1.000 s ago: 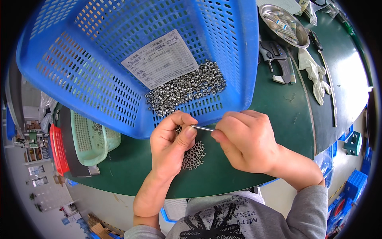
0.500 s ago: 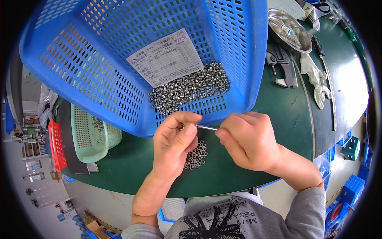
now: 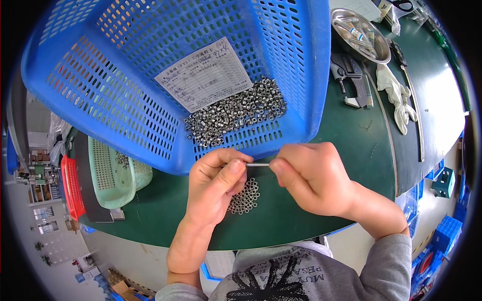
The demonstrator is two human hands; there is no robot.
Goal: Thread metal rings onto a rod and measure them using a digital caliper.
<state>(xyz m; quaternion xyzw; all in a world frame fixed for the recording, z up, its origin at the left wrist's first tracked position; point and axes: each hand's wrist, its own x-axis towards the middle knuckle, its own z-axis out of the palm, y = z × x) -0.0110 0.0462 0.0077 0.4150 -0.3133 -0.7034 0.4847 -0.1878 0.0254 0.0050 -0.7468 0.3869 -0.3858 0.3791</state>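
A thin metal rod point(image 3: 258, 164) runs between my hands, just in front of the big blue basket. My right hand point(image 3: 315, 180) is closed in a fist round its right end. The thumb and fingers of my left hand point(image 3: 211, 184) pinch at its left end; whatever small part sits there is hidden by the fingertips. Below them, a flat patch of small metal rings point(image 3: 244, 198) lies on the green table. Many more shiny metal rings point(image 3: 236, 111) are heaped in the blue basket point(image 3: 120, 113), beside a white paper card point(image 3: 203, 75) with writing.
A pale green basket point(image 3: 113, 185) and a red basket point(image 3: 73, 188) stand at the left. To the right lie a digital micrometer point(image 3: 354, 80), a steel bowl point(image 3: 384, 52) with small items, a white glove point(image 3: 394, 95) and a long metal strip point(image 3: 415, 113) on the green table point(image 3: 311, 228).
The left hand has shifted slightly left and down. The rod now lies level instead of slanting, and its visible part is a little shorter. Both hands keep their grip.
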